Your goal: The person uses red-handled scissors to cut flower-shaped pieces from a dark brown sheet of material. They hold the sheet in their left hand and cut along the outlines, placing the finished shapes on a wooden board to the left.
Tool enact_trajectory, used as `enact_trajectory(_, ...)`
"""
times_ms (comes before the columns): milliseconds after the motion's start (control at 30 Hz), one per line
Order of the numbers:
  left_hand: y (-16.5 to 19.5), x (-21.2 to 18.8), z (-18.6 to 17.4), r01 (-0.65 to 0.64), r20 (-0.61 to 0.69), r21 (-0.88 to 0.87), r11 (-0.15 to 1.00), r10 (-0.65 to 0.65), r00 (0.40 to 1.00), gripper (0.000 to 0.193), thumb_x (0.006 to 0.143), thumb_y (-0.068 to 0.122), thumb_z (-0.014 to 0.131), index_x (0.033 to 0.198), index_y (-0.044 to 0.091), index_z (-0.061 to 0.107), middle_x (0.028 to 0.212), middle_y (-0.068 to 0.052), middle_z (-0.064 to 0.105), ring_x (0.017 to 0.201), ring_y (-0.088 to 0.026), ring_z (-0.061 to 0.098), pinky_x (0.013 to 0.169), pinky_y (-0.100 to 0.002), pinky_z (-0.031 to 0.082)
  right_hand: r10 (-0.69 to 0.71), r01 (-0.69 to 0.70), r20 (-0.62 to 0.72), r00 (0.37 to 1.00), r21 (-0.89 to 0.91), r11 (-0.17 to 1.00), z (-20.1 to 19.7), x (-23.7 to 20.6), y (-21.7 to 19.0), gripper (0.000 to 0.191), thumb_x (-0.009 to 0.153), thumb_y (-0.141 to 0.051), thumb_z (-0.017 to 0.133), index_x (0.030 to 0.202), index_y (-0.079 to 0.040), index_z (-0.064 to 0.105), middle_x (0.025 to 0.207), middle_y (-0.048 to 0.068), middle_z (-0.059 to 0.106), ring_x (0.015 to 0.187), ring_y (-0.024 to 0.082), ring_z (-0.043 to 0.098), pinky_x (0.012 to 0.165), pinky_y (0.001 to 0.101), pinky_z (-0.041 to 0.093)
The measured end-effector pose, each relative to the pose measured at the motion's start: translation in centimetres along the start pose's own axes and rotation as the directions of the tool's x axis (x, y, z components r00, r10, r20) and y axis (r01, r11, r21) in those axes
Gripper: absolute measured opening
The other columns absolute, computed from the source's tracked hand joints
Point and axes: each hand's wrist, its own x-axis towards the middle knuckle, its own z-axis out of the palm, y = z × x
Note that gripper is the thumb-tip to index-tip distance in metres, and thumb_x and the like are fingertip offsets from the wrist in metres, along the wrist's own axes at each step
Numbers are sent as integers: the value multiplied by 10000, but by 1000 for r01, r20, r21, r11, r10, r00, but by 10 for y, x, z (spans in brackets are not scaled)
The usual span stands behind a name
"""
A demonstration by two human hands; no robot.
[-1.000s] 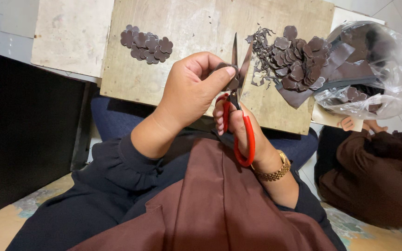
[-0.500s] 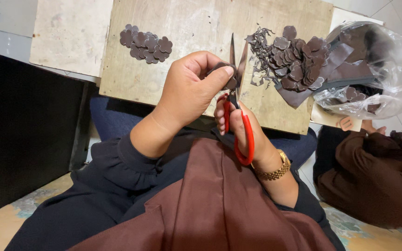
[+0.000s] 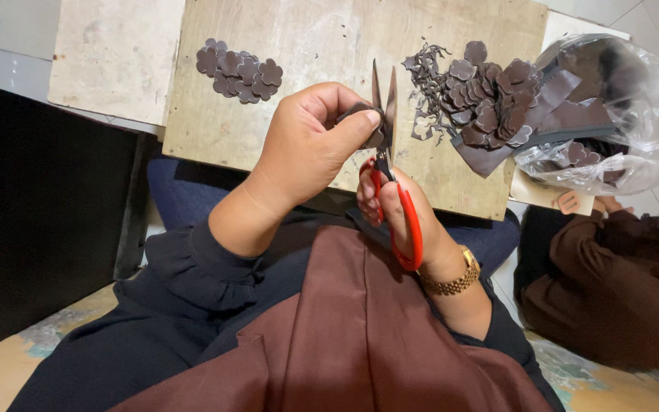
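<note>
nearest the camera, brown cloth (image 3: pixel 360 336) drapes the lap, and just above it the right hand (image 3: pixel 398 210) is closed through the red handles of the scissors (image 3: pixel 390 175), blades pointing up and slightly parted. the left hand (image 3: pixel 310 145) pinches a small dark brown piece (image 3: pixel 368 126) between thumb and fingertips, right against the blades. the fingertips sit so close to the cutting edge that a slip of the piece, or a snip taken too deep, could nick them or spoil the shape. beyond the scissors lies a wooden board (image 3: pixel 299 46); on it, to their left, a small cluster of finished flower shapes (image 3: pixel 239 70), and to their right a heap of cut shapes and trimmings (image 3: pixel 482 99) that crowds that end of the board. just past the heap, a clear plastic bag (image 3: pixel 619 114) holds more dark material. right of the scissors and lower, another person's brown sleeve (image 3: pixel 612 282) sits.
</note>
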Motion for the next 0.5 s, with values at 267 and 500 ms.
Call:
enact_trajectory(267,-7,3,-4,17,48,-84,996,-13,999,119,976,112,716,971,-5,695,902,-30,741,807,-52,669,748,-220,569,15,-14,-36,999,25,1000,-1,-1,0,576,994,-652,563,1057,-84,487,835,-33,397,707,72,348,632,226,324)
enact_trajectory(500,-19,9,4,98,49,-144,985,-92,995,152,969,180,719,996,30,737,898,7,727,737,-19,564,650,-198,467,-10,18,-106,994,75,997,-2,3,5,571,1011,-654,549,1042,-89,470,856,-28,400,743,80,350,658,233,318)
